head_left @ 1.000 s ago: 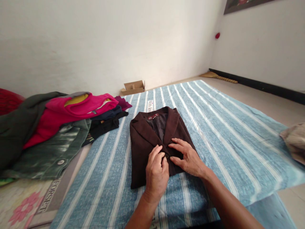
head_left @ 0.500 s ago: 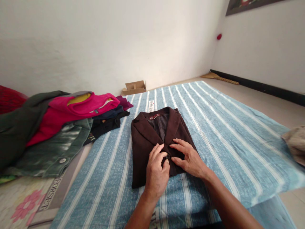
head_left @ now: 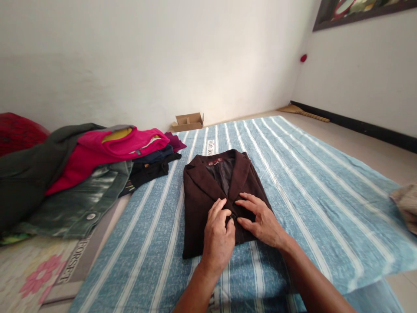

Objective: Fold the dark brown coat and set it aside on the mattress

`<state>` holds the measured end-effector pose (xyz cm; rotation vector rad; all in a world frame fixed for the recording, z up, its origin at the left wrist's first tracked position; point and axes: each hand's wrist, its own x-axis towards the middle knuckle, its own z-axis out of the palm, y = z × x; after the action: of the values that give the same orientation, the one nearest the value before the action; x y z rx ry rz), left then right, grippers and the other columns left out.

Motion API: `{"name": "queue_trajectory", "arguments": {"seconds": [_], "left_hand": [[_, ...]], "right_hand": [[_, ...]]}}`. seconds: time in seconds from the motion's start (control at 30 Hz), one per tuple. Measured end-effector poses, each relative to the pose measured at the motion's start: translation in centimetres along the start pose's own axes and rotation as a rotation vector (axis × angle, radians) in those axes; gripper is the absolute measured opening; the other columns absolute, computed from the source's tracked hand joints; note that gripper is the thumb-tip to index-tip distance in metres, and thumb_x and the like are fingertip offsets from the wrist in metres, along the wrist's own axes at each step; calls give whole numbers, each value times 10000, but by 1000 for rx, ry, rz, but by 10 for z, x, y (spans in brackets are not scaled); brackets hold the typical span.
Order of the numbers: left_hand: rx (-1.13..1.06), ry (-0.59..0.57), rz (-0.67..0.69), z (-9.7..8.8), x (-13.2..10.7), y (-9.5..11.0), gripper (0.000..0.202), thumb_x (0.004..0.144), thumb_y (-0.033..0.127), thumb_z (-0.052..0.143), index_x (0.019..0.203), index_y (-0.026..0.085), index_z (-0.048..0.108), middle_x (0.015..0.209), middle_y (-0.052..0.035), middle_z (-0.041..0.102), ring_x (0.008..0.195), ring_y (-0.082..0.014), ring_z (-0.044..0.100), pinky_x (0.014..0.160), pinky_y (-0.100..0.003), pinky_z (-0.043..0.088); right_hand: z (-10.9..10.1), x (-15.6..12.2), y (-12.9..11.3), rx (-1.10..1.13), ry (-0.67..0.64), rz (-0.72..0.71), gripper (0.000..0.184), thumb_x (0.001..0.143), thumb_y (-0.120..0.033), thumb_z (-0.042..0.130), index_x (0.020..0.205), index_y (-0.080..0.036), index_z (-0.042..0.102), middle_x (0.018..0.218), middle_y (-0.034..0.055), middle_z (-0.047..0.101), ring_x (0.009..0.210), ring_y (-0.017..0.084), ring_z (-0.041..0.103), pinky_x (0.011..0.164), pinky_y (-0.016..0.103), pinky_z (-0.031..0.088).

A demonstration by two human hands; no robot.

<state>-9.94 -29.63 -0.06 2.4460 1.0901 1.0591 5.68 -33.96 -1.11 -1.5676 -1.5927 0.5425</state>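
I see the folded brown jacket beneath both hands: left hand left of its button, right hand right, fingers of each apart.

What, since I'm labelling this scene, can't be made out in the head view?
All in the head view:
Label in the jacket: lettering too small and blurred.
Jacket front beneath the left hand: hidden by that hand.
Jacket's underside: hidden by its upper layers.
Wall frame: cut off by the top edge.
Beige cloth: cut off by the right edge.
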Motion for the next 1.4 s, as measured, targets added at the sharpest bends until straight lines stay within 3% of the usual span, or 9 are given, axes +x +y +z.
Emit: {"name": "queue_trajectory", "arguments": {"seconds": [0.4,0.8,1.4], "left_hand": [[-12,2,-64,1,1,1,171,732,21,493,748,191,495,1181,-115,578,1175,-240,489,980,-464,427],[-155,-90,-205,-5,8,0,226,674,-21,524,700,196,471,1229,-89,545,1200,-222,454,1015,-449,377],[-147,-107,-171,-5,9,-4,227,692,-20,445,688,200,501,1199,-70,564,1179,-216,469,998,-465,393]], "right_hand": [[3,0,-3,28,-8,53,424,760,-312,588,1181,-265,585,1357,30,439,1261,220,376,1059,401,305],[4,-1,-6,35,-6,85,415,750,-303,592,1163,-270,599,1355,21,447,1266,220,372,1065,394,295],[4,-1,-7,32,-17,102,414,752,-305,585,1162,-261,598,1364,24,435,1271,215,364,1066,392,291]]}}
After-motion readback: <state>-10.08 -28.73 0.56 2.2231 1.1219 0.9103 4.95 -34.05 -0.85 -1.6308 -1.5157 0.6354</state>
